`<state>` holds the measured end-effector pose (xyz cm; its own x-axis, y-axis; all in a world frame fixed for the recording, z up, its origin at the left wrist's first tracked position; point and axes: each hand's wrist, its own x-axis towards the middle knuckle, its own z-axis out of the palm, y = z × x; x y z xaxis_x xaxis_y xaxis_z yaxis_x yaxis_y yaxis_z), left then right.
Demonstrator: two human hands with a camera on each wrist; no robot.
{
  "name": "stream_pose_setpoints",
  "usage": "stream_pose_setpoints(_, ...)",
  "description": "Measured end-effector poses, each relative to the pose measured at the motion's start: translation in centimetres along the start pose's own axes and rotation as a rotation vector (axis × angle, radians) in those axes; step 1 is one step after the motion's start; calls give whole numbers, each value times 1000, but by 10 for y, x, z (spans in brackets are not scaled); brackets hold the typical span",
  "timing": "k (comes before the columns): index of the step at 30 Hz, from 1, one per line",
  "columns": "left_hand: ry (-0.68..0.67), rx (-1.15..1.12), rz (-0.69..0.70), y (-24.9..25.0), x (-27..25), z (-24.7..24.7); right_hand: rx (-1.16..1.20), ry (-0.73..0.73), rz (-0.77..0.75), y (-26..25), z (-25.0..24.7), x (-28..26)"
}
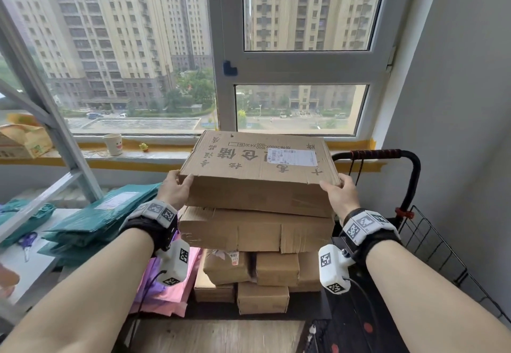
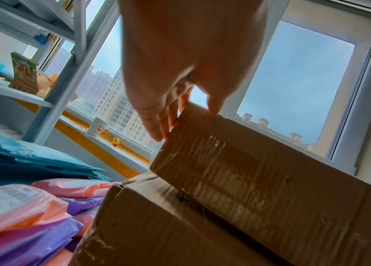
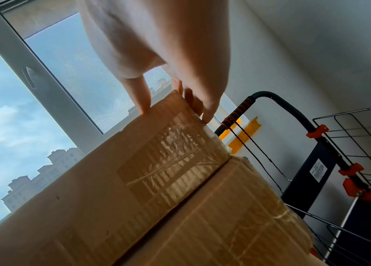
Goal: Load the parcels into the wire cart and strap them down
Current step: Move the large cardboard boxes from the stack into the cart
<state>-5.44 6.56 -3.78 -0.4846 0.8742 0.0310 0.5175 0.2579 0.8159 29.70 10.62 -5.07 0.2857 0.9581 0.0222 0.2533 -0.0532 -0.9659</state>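
Note:
A flat cardboard box with a white label lies on top of a stack of cardboard parcels, directly on a second wide box. My left hand grips its near left corner, thumb on top, fingers down the end. My right hand grips the near right corner the same way. The left wrist view shows my left hand on the taped box. The right wrist view shows my right hand at the box edge. The black wire cart stands to the right, its handle carrying a thin cord.
Smaller boxes support the stack. Teal mailers and pink and purple mailers lie to the left. A grey shelf frame slants at far left. A cup stands on the windowsill; scissors lie low left.

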Motion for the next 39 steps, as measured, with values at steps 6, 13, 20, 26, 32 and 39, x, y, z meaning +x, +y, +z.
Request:
stream_pose_setpoints(6, 55, -107, 16, -2, -5, 5, 56, 12, -10, -2, -8, -13)
stream_pose_setpoints(13, 77, -279, 49, 25, -35, 14, 145, 38, -53, 3, -58, -28)
stream_pose_setpoints(20, 71, -350, 59, 84, -104, 64, 215, 72, -118, 14, -167, -26)
stream_pose_setpoints(26, 40, -397, 26, 131, -188, 157, 140, 94, -144, 48, -296, -14)
stream_pose_setpoints(32, -19, -280, -7, 164, -248, 235, 4, 79, -146, 79, -398, -2)
stream_pose_setpoints(39, -69, -157, -5, 183, -269, 298, -121, 75, -76, 134, -447, 29)
